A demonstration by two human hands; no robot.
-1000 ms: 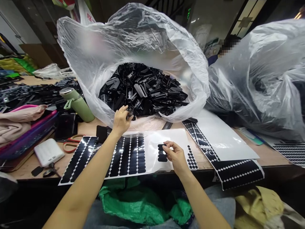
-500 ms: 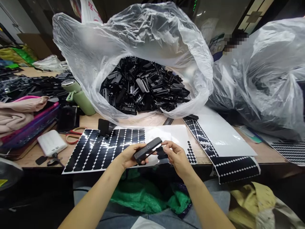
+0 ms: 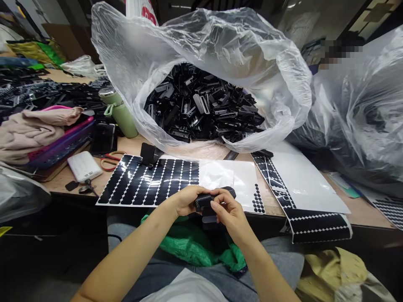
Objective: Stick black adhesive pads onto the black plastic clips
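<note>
My left hand (image 3: 188, 200) is closed around a black plastic part (image 3: 204, 202) with a ribbed face, held just over the table's front edge. The fingers of my right hand (image 3: 232, 213) press together against that part. Rounded black stickers (image 3: 209, 219) hang below the part at the right fingertips; how many there are is hard to make out. Under and behind the hands lies a sticker sheet (image 3: 143, 180) with rows of dark rounded stickers, its right portion bare white apart from several small dots.
A clear plastic bag (image 3: 283, 75) full of black plastic parts (image 3: 201, 105) stands open behind the sheet. Left are a green bottle (image 3: 123, 117), scissors (image 3: 111, 161), a white power bank (image 3: 84, 166) and a basket (image 3: 63, 138). More sticker sheets (image 3: 319, 222) overhang the edge at right.
The black plastic part has been turned in my left hand, showing its ribbed face. My right hand has closed in from beside the part to press against it. The view has shifted.
</note>
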